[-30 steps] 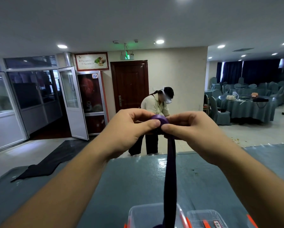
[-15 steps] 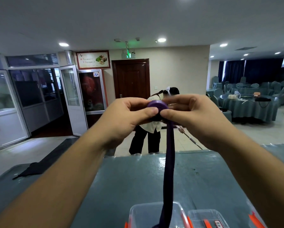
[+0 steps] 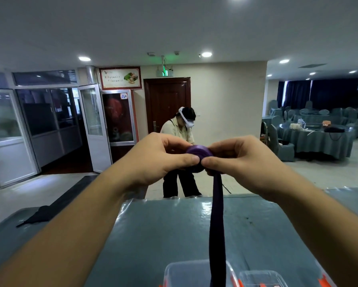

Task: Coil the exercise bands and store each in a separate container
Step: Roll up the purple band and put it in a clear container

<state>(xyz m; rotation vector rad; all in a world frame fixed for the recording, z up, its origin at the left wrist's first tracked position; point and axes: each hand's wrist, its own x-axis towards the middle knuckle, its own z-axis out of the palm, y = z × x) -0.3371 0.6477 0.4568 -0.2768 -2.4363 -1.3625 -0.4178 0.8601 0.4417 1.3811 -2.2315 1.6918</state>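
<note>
A purple exercise band (image 3: 217, 224) is partly wound into a flat coil (image 3: 197, 153) held up at chest height. My left hand (image 3: 159, 158) pinches the coil from the left, and my right hand (image 3: 242, 160) pinches it from the right, thumbs nearly touching. The loose tail of the band hangs straight down past a clear plastic container (image 3: 186, 272) at the bottom edge. A second clear container (image 3: 261, 278) with orange clips sits just to its right.
A teal plastic-covered table (image 3: 153, 235) lies below my hands. Beyond it a person with a headset (image 3: 180, 146) stands bent over, in front of a brown door (image 3: 166, 104). Covered dining tables and chairs (image 3: 315, 139) fill the right, glass doors (image 3: 93, 125) the left.
The coil has grown as more band is wound on. My view has dropped a little compared with half a second ago. The person behind the table has shifted and raised their head.
</note>
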